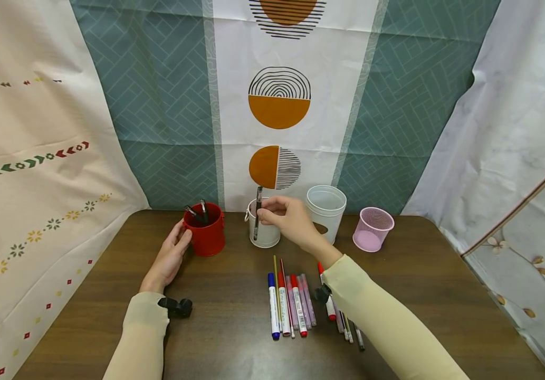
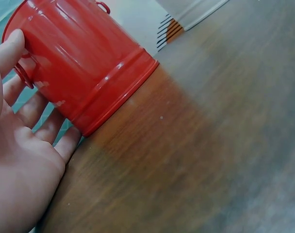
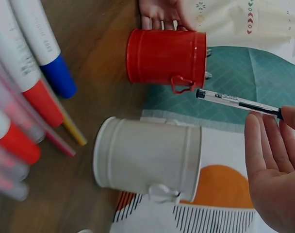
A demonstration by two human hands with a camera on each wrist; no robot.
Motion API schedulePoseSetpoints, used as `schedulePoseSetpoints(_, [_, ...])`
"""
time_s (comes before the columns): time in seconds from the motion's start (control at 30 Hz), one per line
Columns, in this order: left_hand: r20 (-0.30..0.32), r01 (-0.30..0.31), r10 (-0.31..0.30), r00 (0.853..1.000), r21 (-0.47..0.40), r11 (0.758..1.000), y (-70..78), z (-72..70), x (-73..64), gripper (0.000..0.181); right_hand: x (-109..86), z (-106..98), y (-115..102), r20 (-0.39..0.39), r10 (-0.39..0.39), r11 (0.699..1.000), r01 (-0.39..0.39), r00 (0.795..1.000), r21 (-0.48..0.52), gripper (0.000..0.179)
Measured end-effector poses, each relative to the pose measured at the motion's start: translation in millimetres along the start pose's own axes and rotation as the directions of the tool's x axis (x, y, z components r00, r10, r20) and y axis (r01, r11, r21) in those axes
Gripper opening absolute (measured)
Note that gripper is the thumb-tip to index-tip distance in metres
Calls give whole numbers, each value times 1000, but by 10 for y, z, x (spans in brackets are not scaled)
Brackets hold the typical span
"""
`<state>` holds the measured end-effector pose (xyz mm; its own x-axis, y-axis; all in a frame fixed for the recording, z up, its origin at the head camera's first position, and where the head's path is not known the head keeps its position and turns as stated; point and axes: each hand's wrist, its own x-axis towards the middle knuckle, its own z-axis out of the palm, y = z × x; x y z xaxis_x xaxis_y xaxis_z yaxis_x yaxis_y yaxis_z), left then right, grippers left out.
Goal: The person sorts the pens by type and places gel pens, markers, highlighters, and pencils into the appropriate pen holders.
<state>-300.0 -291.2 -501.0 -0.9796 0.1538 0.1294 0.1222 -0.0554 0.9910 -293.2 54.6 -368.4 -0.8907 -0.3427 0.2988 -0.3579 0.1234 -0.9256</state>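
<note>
My right hand [image 1: 291, 219] pinches a clear-barrelled black pen [image 1: 257, 214] by its upper part, with thumb and fingertips. The pen is nearly upright in front of a white metal bucket [image 1: 266, 237]. In the right wrist view the same pen [image 3: 235, 101] is apart from both buckets, its black lower end nearest the red one. My left hand [image 1: 170, 256] holds the left side of a red metal bucket [image 1: 208, 243], thumb on the near side and fingers round behind, as the left wrist view also shows. Two dark pens [image 1: 203, 210] stand tilted inside the red bucket.
A taller white bin [image 1: 326, 211] and a pink mesh cup [image 1: 372, 232] stand at the right back. Several markers [image 1: 273, 306], pens and brushes lie in a row at mid-table, with another group [image 1: 331, 309] partly under my right sleeve. Patterned cloths [image 1: 168, 105] hang behind.
</note>
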Motion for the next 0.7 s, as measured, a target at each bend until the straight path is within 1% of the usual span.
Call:
schedulePoseSetpoints(0.1, [1,0,0,1000,-4,1000,-4,-1,-1,67,91,79,-49,1,-6,1000,6,1000,-4,22])
schedulePoseSetpoints(0.23, [-1,-2,2,1000,-7,1000,-9,-1,1,66,201,180,-105,-5,7,1000,-7,1000,2,23])
schedulePoseSetpoints(0.33, [0,0,0,1000,-4,1000,-6,1,5,66,270,247,-129,-10,17,1000,-17,1000,-12,23])
schedulePoseSetpoints(0.47, [1,2,-2,1000,-1,1000,5,2,6,66,375,330,-168,-28,8,1000,-8,1000,-24,23])
schedulePoseSetpoints(0.7, [-6,0,0,1000,-5,1000,7,3,-9,66,537,471,-222,-33,-8,998,10,999,59,24])
